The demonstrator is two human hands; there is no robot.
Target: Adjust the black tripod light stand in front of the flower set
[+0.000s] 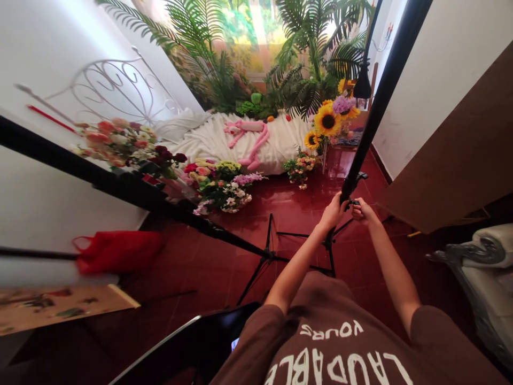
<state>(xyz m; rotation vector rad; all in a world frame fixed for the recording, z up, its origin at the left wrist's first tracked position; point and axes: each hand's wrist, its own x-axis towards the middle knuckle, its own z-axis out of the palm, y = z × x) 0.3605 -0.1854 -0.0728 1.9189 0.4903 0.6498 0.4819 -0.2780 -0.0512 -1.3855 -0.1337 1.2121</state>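
Observation:
A black light stand (388, 93) rises at a slant on the right, its legs on the red tiled floor. My left hand (332, 213) is closed around its pole, just below a black clamp joint (349, 184). At the pole's right side, my right hand (364, 211) pinches a small black locking knob (354, 202) between thumb and fingers. Another black knob (362, 175) sticks out a little higher on the pole. A second black light stand (160, 200) crosses the left side, and neither hand touches it.
Bunches of flowers (224, 184) edge a white-draped bed (192, 140) with a pink plush toy (250, 128). Sunflowers (327, 120) stand beside the pole. A red bag (116, 251) lies left, a brown panel (449, 144) leans right, and a dark screen (176, 350) is near my body.

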